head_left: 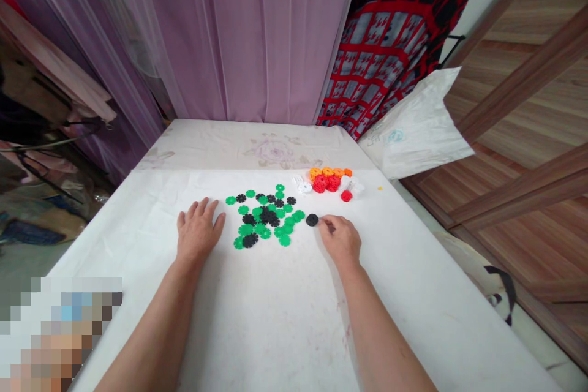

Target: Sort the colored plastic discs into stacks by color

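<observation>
My left hand [198, 228] lies flat on the white tablecloth, fingers spread, just left of a loose spread of notched plastic discs. Green discs [245, 229] and black discs [266, 215] are mixed there, some overlapping. To the right of that spread, my right hand [340, 237] is closed in a pinch at the edge of a black notched disc [312, 220]. Whether more black discs sit under this one I cannot tell. Beyond the right hand stand groups of red discs [320, 183], orange discs [327, 172] and white discs [304, 187].
The table [271, 312] is covered with a white cloth, flowered at the far end. A purple curtain [257, 37] hangs behind it. A white bag [418, 128] stands at the right edge, near wooden doors [528, 98]. A small yellow bit [380, 188] lies near that edge.
</observation>
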Available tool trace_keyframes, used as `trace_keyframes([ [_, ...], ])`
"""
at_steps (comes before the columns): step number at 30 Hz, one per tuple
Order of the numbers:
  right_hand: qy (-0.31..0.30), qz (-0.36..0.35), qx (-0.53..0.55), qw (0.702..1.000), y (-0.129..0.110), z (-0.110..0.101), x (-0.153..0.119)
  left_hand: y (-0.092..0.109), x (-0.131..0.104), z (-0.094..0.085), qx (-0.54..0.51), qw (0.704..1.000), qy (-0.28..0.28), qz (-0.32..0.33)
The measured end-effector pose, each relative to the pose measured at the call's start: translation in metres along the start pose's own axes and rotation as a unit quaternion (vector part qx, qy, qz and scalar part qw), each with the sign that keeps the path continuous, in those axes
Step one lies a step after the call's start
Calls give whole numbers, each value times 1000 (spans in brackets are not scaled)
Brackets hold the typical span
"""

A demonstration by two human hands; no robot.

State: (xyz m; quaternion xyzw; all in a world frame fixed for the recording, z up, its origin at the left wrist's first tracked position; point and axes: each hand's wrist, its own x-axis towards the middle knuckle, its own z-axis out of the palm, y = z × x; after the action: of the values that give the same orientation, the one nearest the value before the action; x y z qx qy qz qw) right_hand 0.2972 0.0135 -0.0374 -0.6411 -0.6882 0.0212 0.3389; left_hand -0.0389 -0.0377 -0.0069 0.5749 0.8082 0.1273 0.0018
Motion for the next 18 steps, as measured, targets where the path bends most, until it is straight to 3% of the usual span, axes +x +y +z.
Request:
trace_keyframes([
  [9,9,0,3,1000,3,1,-1,-1,0,1,2,1000,0,1],
  [12,40,-10,15,999,2,-2,-1,1,0,0,0,1000,1,1],
  [15,67,-70,43,994,-15,-5,-4,3,-1,-2,4,1000,2,0],
  [18,39,-169,89,981,-48,-3,-15,4,-1,-3,5,1000,-4,-1],
])
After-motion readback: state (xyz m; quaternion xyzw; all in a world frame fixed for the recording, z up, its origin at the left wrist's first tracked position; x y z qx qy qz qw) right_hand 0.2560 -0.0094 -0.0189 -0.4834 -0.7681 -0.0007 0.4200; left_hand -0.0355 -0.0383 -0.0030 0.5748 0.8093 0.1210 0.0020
